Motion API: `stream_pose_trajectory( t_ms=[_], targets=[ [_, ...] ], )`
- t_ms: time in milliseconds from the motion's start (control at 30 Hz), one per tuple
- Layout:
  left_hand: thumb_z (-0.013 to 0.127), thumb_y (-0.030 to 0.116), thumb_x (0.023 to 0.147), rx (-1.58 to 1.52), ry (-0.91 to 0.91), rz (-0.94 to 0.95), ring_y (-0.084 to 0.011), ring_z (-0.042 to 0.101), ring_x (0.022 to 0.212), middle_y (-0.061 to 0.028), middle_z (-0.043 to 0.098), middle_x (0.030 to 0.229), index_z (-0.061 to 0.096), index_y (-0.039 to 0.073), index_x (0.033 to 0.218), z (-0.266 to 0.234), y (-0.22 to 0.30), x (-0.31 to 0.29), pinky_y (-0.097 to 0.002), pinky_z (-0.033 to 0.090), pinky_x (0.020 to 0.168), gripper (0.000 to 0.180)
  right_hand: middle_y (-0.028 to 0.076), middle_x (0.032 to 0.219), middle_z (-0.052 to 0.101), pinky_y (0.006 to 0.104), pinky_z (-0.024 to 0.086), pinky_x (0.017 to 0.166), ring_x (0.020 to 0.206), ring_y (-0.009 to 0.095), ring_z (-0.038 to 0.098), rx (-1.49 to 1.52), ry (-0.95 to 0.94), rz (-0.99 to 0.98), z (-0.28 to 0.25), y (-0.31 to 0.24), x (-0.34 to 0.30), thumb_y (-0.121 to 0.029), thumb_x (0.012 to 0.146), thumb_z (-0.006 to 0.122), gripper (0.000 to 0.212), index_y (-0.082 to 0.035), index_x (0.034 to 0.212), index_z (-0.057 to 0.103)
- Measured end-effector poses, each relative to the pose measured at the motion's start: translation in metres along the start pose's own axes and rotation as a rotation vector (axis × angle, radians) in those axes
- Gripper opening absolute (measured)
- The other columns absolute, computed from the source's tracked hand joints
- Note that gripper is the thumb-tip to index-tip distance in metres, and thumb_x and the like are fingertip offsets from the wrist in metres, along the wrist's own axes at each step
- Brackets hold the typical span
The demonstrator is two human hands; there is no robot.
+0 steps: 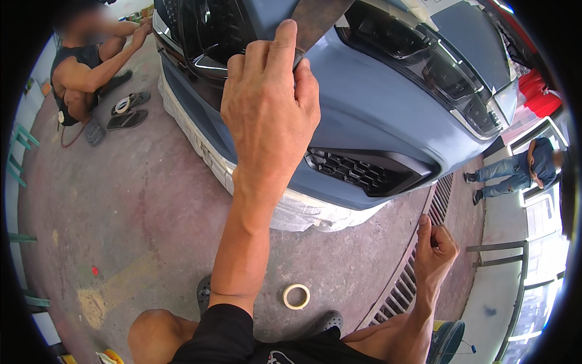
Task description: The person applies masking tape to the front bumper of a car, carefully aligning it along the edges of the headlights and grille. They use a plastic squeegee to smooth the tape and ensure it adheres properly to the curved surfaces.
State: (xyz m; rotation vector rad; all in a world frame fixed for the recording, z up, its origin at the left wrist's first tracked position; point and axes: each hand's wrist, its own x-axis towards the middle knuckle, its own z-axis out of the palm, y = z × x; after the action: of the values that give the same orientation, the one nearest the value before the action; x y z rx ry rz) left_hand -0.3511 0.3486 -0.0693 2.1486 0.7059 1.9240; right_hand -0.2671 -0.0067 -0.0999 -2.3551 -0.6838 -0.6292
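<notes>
My left hand [270, 100] is raised in front of the car's grey-blue front bumper [364, 97]. Its fingers wrap round a scraper [320, 23] with a wide, brownish metal blade that slants up to the right against the car's front. Only a sliver of the dark handle shows; the rest is hidden by my hand. The index finger lies stretched along it. Off to the right, over the floor, my right hand [435, 247] is curled into a loose fist with the thumb up, and nothing shows in it. Below the bumper's face sits a black honeycomb grille insert [364, 171].
Masking sheet [330, 212] hangs under the bumper. A tape roll [296, 296] lies on the floor between my feet. A floor grate [400, 291] and a bucket [447, 341] are at the right. One person [85, 67] squats at the car's left; another [515, 170] is far right.
</notes>
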Motion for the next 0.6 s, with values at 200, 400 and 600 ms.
stream_pose_trajectory(
  t_ms=[200,400,600],
  targets=[
    [0.076,0.017,0.105,-0.145,-0.101,-0.127,-0.0332,0.075,0.113,-0.014,0.077,0.117,0.077,0.006,0.146,-0.013,0.003,0.008,-0.0446,0.06,0.099,0.042,0.004,0.064,0.058,0.0376,0.033,0.055,0.06,0.011,0.044,-0.012,0.004,0.002,0.006,-0.004,0.002,-0.019,0.106,0.087,0.048,0.003,0.07,0.066],
    [0.075,0.01,0.1,-0.101,-0.011,-0.002,-0.0353,0.067,0.097,-0.0155,0.07,0.11,0.068,0.001,0.149,-0.005,-0.001,0.003,-0.0493,0.055,0.087,0.05,0.002,0.065,0.048,0.0354,0.029,0.056,0.063,0.01,0.037,0.004,-0.005,-0.025,0.009,0.002,-0.002,-0.013,0.111,0.08,0.047,0.003,0.072,0.06],
    [0.076,0.002,0.1,-0.382,0.163,-0.059,-0.0323,0.067,0.101,-0.0177,0.069,0.116,0.059,-0.008,0.156,-0.024,-0.001,-0.068,-0.044,0.055,0.088,0.06,0.003,0.065,0.048,0.0363,0.027,0.057,0.062,0.011,0.035,0.022,-0.043,-0.031,0.025,0.013,-0.006,-0.018,0.114,0.078,0.054,0.003,0.071,0.053]
  ],
)
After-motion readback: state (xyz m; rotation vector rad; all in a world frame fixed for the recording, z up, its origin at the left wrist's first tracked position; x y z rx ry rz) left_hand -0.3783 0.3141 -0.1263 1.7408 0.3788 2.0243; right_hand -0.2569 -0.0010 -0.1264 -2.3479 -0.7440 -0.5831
